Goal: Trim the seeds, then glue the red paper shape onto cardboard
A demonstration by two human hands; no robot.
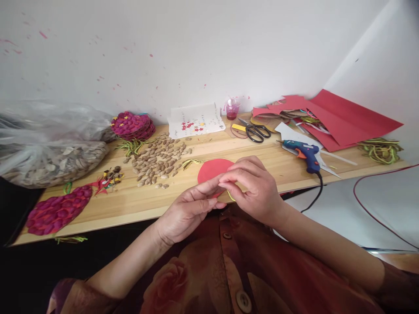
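Note:
My left hand (188, 209) and my right hand (253, 187) meet at the front edge of the wooden table (137, 203). Both pinch a round red paper shape (212, 169) that lies partly on the table. A thin yellow-green strip (231, 196) shows under my right fingers. My right fingers are curled and pressed onto the shape's lower edge. My left thumb and fingers close on the same edge from the left.
A pile of seeds (160, 159) lies left of the red shape. Magenta seed-covered shapes (57, 211) (132, 125), a plastic bag of shells (49, 148), black scissors (257, 130), a blue glue gun (306, 155), red paper sheets (340, 120) and green strips (379, 150) sit around.

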